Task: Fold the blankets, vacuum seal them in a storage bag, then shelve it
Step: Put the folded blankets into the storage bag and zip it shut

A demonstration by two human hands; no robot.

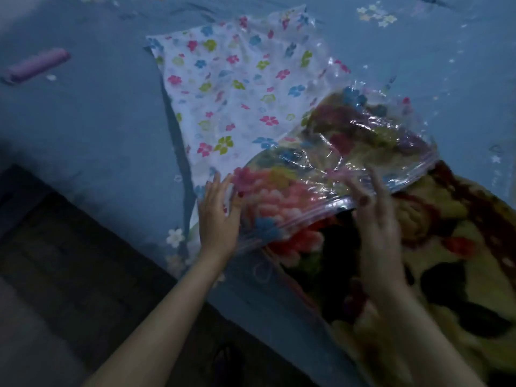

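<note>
Clear plastic printed with small flowers makes up the storage bag (237, 88), which lies on a blue bedsheet (97, 121) in the one head view. Its far end is flat and looks empty; its near end bulges with part of a thick flowered blanket (460, 261) already pushed past the zip strip at the mouth. The rest of the blanket, by far the larger share in sight, lies outside the bag on the bed toward the right.

The left hand (217, 216) lies with straight fingers against the near-left corner of the bag, pressing rather than gripping. The right hand (377, 208) is at the mouth edge, blurred; whether it pinches the plastic or only touches it I cannot tell.

I judge the folding done for this blanket and the stuffing about begun. Still left: getting the blanket fully in, zipping, drawing out the air, shelving. A purple tube-shaped thing (37, 65) lies well apart at the far left; what it is I cannot tell
</note>
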